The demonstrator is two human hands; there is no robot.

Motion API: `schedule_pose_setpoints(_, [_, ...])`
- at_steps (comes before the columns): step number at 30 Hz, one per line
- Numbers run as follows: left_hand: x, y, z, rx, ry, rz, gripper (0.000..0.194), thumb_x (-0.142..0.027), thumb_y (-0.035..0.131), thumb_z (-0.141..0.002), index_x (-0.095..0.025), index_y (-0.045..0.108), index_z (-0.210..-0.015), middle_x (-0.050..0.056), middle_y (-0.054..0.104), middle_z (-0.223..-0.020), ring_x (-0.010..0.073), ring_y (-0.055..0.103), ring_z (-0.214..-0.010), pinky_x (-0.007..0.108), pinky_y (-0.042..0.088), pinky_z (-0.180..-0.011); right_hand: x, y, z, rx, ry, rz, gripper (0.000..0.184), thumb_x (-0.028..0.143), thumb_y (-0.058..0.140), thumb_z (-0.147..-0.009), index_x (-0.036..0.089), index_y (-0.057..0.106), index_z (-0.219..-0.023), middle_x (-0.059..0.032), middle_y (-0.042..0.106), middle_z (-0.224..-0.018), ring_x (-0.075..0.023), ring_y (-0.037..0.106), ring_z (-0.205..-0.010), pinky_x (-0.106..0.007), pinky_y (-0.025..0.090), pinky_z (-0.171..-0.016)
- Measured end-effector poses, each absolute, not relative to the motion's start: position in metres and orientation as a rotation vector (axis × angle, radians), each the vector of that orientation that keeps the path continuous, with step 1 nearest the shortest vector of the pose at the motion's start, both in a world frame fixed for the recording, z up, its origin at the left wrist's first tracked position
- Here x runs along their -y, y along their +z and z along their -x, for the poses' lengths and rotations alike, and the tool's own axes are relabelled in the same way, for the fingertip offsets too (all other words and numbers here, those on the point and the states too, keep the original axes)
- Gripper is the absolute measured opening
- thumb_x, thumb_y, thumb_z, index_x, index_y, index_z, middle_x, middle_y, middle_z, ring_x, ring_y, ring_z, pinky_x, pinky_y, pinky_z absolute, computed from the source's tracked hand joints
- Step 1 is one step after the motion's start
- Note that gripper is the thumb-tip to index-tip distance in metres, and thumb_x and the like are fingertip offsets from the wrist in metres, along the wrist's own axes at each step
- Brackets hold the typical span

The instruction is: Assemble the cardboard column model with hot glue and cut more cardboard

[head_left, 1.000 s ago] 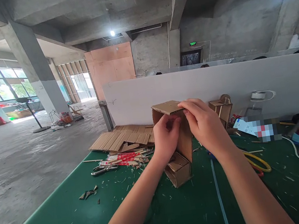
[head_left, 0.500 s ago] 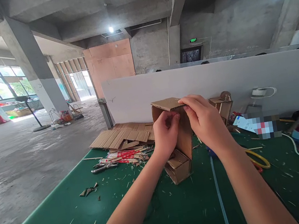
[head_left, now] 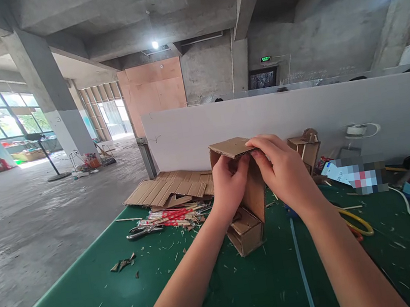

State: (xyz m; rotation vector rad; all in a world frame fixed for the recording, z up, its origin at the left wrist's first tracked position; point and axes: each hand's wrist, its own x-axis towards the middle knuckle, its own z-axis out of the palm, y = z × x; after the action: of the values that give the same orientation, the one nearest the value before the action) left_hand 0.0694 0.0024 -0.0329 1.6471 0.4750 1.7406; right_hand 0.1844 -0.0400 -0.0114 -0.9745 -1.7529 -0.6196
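Note:
A brown cardboard structure (head_left: pixel 248 189) stands upright on the green tabletop, with a box-like base and a flat top panel overhanging towards me. My right hand (head_left: pixel 281 169) pinches the right front edge of that top panel, thumb below and fingers above. Under the panel, inside the frame, is my left hand (head_left: pixel 229 182), closed with thumb and forefinger together; its fingertips are close to the panel's underside. Whatever lies between those left fingertips is too small or hidden to make out.
Left of the structure lie cardboard sheets (head_left: pixel 171 185), red-and-white packets of sticks (head_left: pixel 181 214) and metal pliers (head_left: pixel 143 231). To the right are another cardboard piece (head_left: pixel 307 152), a phone (head_left: pixel 337 174) and yellow-handled scissors (head_left: pixel 360 222). A white partition (head_left: pixel 194 134) stands behind.
The view has tilted slightly, so everything sits a little lower. Both hands keep nearly the same places at the top panel, the left fingertips slightly closer to the right hand.

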Motion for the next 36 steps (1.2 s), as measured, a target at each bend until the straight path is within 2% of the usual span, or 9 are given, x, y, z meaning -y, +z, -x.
schedule_pose_setpoints(9, [0.002,-0.030,-0.081,-0.354,1.702,-1.419,0.011,-0.024,0.060,-0.082,-0.014,0.064,-0.086,0.006,0.071,-0.084,0.0138,0.063,-0.078,0.025,0.049,-0.075,0.042,-0.011,-0.184,1.728,-0.635,0.981,0.021,0.016,0.044,-0.094,0.016,0.059,-0.110,-0.0114,0.066,-0.112,-0.0230,0.062,-0.105,-0.039,0.051,-0.090])
schedule_pose_setpoints(15, [0.000,-0.034,-0.084,-0.310,1.661,-1.349,0.013,-0.027,0.061,-0.082,-0.015,0.060,-0.080,0.001,0.063,-0.069,0.0087,0.054,-0.062,0.021,0.043,-0.060,0.043,-0.010,-0.186,1.701,-0.647,0.976,0.022,0.015,0.047,-0.093,0.017,0.061,-0.109,-0.0092,0.070,-0.109,-0.0205,0.065,-0.101,-0.036,0.052,-0.088])
schedule_pose_setpoints(19, [-0.003,-0.036,-0.085,-0.272,1.640,-1.303,0.015,-0.029,0.064,-0.080,-0.015,0.060,-0.078,-0.002,0.058,-0.066,0.0073,0.049,-0.062,0.020,0.039,-0.060,0.042,-0.010,-0.185,1.698,-0.652,0.968,0.021,0.015,0.047,-0.093,0.017,0.062,-0.108,-0.0096,0.070,-0.109,-0.0208,0.066,-0.101,-0.036,0.053,-0.088])
schedule_pose_setpoints(27, [-0.003,-0.033,-0.083,-0.275,1.626,-1.262,0.018,-0.030,0.069,-0.075,-0.014,0.062,-0.077,-0.001,0.062,-0.066,0.0075,0.051,-0.060,0.021,0.042,-0.062,0.040,-0.013,-0.186,1.702,-0.610,0.974,0.022,0.018,0.045,-0.094,0.022,0.061,-0.109,-0.0085,0.069,-0.114,-0.0223,0.065,-0.106,-0.042,0.052,-0.092])
schedule_pose_setpoints(36, [-0.001,-0.032,-0.082,-0.285,1.626,-1.297,0.015,-0.027,0.066,-0.078,-0.014,0.063,-0.083,0.003,0.069,-0.073,0.0100,0.061,-0.064,0.022,0.047,-0.064,0.040,-0.012,-0.185,1.680,-0.618,0.960,0.023,0.020,0.044,-0.094,0.023,0.061,-0.109,-0.0084,0.069,-0.114,-0.0235,0.064,-0.106,-0.045,0.051,-0.093])
